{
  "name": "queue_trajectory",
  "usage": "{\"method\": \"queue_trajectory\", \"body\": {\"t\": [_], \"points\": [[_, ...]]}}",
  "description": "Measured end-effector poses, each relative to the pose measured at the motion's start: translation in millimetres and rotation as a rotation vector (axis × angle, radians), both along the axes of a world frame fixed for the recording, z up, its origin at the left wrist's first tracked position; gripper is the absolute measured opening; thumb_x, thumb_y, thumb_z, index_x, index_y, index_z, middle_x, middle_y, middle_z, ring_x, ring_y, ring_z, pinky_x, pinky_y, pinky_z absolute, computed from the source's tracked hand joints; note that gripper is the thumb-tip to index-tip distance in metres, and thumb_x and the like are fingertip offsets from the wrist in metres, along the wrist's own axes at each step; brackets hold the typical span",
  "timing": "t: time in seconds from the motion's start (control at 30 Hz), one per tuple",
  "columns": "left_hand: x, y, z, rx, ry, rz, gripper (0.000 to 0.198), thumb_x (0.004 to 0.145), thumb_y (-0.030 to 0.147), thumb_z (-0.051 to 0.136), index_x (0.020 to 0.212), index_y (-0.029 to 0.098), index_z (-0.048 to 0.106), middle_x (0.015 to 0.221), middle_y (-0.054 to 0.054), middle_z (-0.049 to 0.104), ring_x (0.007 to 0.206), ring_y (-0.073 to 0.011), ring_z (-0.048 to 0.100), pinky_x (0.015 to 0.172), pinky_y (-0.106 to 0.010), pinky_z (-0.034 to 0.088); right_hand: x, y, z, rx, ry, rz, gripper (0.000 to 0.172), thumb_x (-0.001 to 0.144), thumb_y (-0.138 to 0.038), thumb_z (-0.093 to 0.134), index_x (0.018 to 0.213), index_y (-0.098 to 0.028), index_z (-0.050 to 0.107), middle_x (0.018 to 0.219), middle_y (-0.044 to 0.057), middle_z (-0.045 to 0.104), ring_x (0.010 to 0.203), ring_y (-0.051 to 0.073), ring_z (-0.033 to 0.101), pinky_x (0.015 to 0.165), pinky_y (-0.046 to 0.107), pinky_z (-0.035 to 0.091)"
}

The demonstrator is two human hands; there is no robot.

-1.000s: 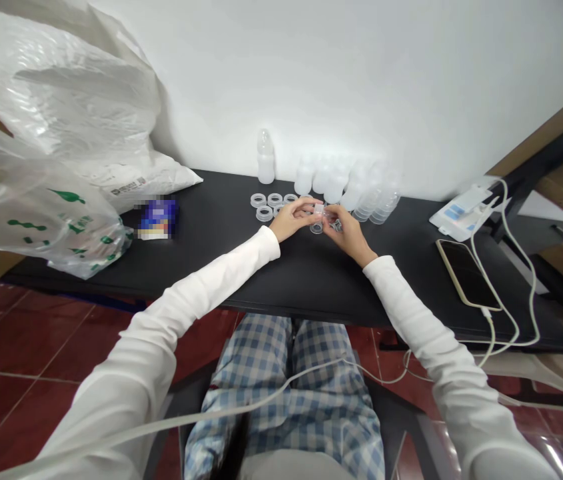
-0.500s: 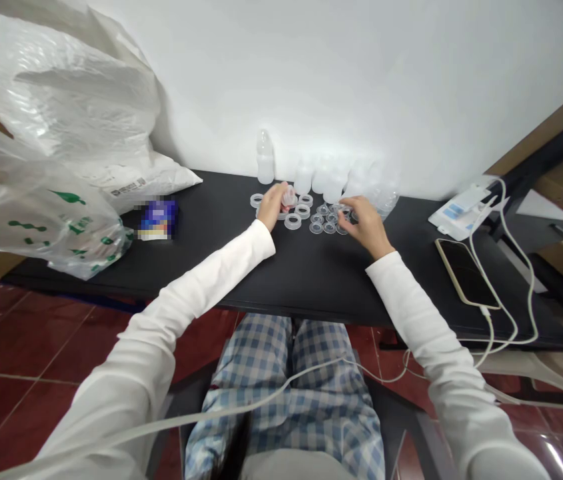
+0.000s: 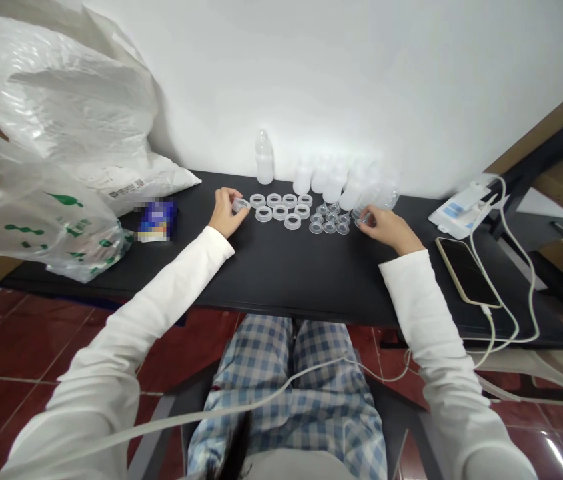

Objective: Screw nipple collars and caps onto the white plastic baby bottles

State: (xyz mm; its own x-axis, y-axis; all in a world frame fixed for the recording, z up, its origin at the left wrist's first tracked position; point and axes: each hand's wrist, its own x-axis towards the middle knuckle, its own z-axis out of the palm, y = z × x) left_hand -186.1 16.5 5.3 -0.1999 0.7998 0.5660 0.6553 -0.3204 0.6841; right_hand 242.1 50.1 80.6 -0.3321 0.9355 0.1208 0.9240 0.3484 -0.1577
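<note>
Between its thumb and fingers, my left hand (image 3: 226,212) holds a clear bottle ring (image 3: 240,205) at the left end of several similar rings (image 3: 280,213) on the black table. Over at the right, my right hand (image 3: 386,228) pinches a clear bottle teat (image 3: 360,216), partly hidden by the fingers. Several translucent teats (image 3: 330,227) lie in a cluster just left of that hand. Behind them stand several white translucent bottles (image 3: 334,185). One bottle with a domed top (image 3: 264,159) stands apart near the wall.
Plastic bags (image 3: 81,220) and a blue packet (image 3: 158,220) occupy the table's left side. To the right lie a phone (image 3: 467,272) with a white cable (image 3: 532,293) and a white case (image 3: 461,210). Another cable (image 3: 281,393) crosses over my lap.
My left hand has moved left from the middle of the rings to their left end. My right hand has shifted right, off the teat cluster, uncovering more of it.
</note>
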Motion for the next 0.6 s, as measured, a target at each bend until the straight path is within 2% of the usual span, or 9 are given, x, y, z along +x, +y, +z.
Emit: {"method": "queue_trajectory", "body": {"t": [0.2, 0.33, 0.43, 0.5, 0.6], "points": [[5, -4, 0.1, -0.251, 0.151, -0.013, 0.030, 0.075, 0.025, 0.070, 0.098, 0.021, 0.051, 0.104, -0.006, 0.057, 0.103, -0.0240, 0.058, 0.101, -0.048, 0.054, -2, 3, -6.7, -0.045, -0.031, 0.036, 0.030, 0.090, -0.032, 0.063, 0.118, -0.021, 0.066, 0.086, 0.006, 0.073, 0.076, 0.022, 0.065, 0.063, 0.029, 0.037], [10, -9, 5.0, -0.247, 0.266, 0.034, 0.033, 0.079, 0.025, 0.066, 0.109, 0.020, 0.054, 0.114, -0.010, 0.062, 0.112, -0.0297, 0.059, 0.108, -0.055, 0.049, -6, -5, 0.8, 0.006, -0.037, -0.014, 0.034, 0.094, -0.038, 0.056, 0.123, -0.022, 0.065, 0.090, 0.007, 0.075, 0.078, 0.024, 0.066, 0.063, 0.030, 0.036], [24, -16, 20.7, -0.171, 0.375, 0.090, 0.042, 0.083, 0.023, 0.062, 0.124, 0.017, 0.056, 0.131, -0.017, 0.059, 0.129, -0.0371, 0.056, 0.116, -0.059, 0.042, -13, -12, 6.9, 0.103, -0.077, -0.051, 0.031, 0.098, -0.037, 0.048, 0.117, -0.023, 0.068, 0.092, 0.008, 0.077, 0.078, 0.025, 0.067, 0.063, 0.030, 0.031], [44, -18, 34.7, -0.121, 0.447, 0.026, 0.047, 0.089, 0.025, 0.058, 0.135, 0.016, 0.056, 0.144, -0.018, 0.055, 0.138, -0.0363, 0.052, 0.120, -0.056, 0.040, -19, -15, 8.3, 0.184, -0.091, -0.068, 0.032, 0.101, -0.037, 0.044, 0.113, -0.022, 0.069, 0.091, 0.010, 0.078, 0.077, 0.025, 0.067, 0.062, 0.031, 0.027], [85, -6, 51.0, -0.139, 0.594, -0.190, 0.051, 0.097, 0.031, 0.050, 0.146, 0.019, 0.054, 0.157, -0.015, 0.051, 0.146, -0.0318, 0.048, 0.124, -0.050, 0.037, -25, -16, 6.2, 0.292, -0.065, -0.075, 0.036, 0.102, -0.038, 0.040, 0.112, -0.020, 0.069, 0.087, 0.010, 0.078, 0.072, 0.024, 0.066, 0.061, 0.031, 0.024]]}}
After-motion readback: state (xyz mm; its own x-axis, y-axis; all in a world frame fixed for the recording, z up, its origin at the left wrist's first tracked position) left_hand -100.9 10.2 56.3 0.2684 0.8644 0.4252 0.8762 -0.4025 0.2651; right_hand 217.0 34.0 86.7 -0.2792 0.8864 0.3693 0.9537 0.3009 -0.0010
